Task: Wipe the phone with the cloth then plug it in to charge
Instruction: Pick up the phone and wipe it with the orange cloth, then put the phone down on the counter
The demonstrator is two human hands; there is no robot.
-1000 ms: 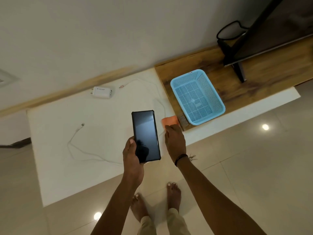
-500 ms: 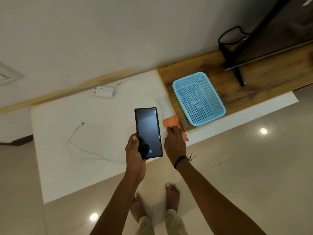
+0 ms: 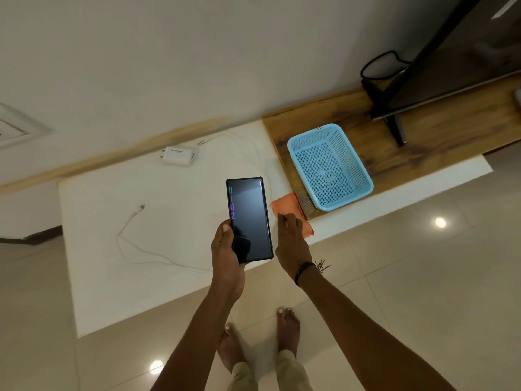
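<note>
I hold the phone point(image 3: 249, 220) upright in my left hand point(image 3: 225, 246), gripped at its lower end, screen facing me, above the white surface point(image 3: 118, 249). Just right of the phone, the orange cloth point(image 3: 290, 208) lies on that surface. My right hand point(image 3: 291, 241), the nearer one, reaches palm-down, fingertips point(image 3: 283, 218) pinching the cloth's near edge. Beyond the phone lie the charger point(image 3: 179, 156) and cable point(image 3: 132, 235).

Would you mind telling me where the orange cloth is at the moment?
The orange cloth lies on the white counter, against the light blue plastic basket's near corner, under the right hand, right of the black phone.
</note>
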